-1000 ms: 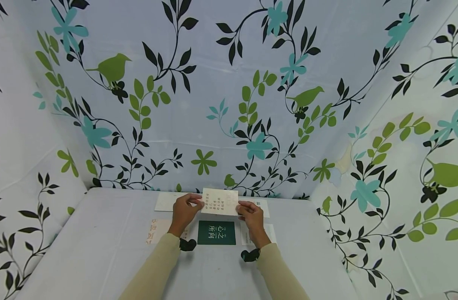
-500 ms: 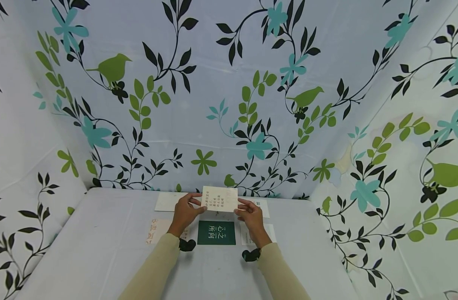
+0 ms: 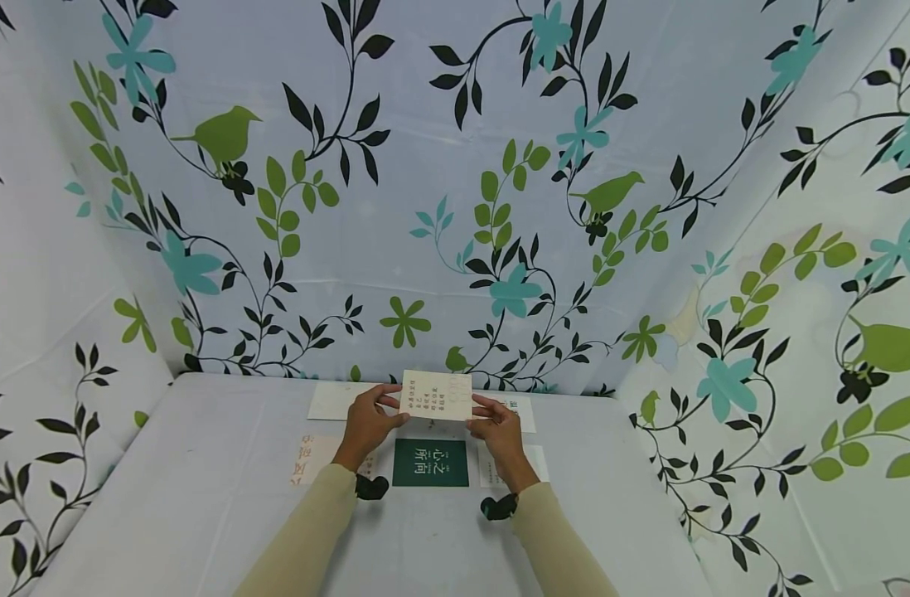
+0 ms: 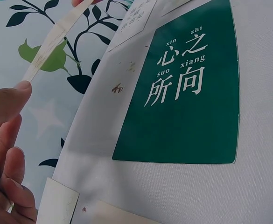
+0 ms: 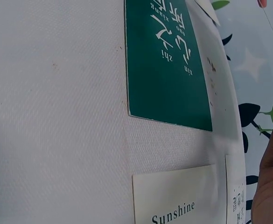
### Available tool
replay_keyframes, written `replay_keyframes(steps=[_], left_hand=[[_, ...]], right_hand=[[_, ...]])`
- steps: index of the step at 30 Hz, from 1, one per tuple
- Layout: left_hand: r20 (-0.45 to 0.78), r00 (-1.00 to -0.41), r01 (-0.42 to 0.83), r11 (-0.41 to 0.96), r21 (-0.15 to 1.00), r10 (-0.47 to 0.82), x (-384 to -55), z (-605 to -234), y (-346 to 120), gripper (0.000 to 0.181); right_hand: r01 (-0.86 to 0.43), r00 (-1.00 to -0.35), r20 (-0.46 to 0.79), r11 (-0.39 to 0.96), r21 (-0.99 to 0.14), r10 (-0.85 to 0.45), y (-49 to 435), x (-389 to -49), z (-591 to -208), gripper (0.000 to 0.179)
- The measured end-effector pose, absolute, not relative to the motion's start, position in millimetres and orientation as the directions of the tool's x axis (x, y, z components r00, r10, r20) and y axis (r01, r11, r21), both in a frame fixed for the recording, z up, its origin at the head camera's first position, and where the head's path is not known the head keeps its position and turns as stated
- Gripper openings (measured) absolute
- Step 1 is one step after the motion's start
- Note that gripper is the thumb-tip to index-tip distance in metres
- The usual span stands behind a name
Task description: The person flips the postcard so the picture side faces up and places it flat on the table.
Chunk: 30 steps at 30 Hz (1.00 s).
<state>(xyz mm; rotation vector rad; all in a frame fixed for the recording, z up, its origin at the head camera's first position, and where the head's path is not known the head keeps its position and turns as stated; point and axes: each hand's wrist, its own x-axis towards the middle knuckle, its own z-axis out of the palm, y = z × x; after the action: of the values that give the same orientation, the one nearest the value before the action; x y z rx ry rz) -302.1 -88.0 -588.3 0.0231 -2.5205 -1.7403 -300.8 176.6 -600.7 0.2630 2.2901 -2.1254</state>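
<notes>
A cream card (image 3: 436,395) printed with small columns of characters is held up off the table between both hands. My left hand (image 3: 367,421) pinches its left end, while my right hand (image 3: 500,431) grips the right end. Seen from the left wrist, the raised card (image 4: 57,39) appears almost edge-on, with the left thumb (image 4: 8,102) at its near end. In the right wrist view only part of the right hand (image 5: 270,182) shows, and the held card is out of sight. Below the hands a dark green card (image 3: 430,463) with white characters lies flat.
Other cards lie around the green one: a cream card with orange writing (image 3: 311,460) at left, a "Sunshine" card (image 5: 178,196) at right, and pale cards at back left (image 3: 330,402) and back right (image 3: 522,408). A patterned cloth (image 3: 403,274) hangs behind the white table (image 3: 201,464).
The held card has risen slightly and tilted to face up more, and the thumbs have shifted to its lower corners. Over the last half second it has barely moved.
</notes>
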Motion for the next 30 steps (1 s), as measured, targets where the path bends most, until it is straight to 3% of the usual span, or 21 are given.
replay_keyframes(steps=[18, 30], left_hand=[[0.108, -0.984, 0.043, 0.395, 0.918, -0.143, -301, -595, -87, 0.034], [0.105, -0.979, 0.019, 0.435, 0.900, -0.174, -300, -599, -84, 0.030]], right_hand=[[0.121, -0.978, -0.105, 0.081, -0.989, 0.178, 172, -299, -604, 0.042], [0.138, -0.973, -0.117, 0.094, -0.986, 0.197, 171, -298, -603, 0.037]])
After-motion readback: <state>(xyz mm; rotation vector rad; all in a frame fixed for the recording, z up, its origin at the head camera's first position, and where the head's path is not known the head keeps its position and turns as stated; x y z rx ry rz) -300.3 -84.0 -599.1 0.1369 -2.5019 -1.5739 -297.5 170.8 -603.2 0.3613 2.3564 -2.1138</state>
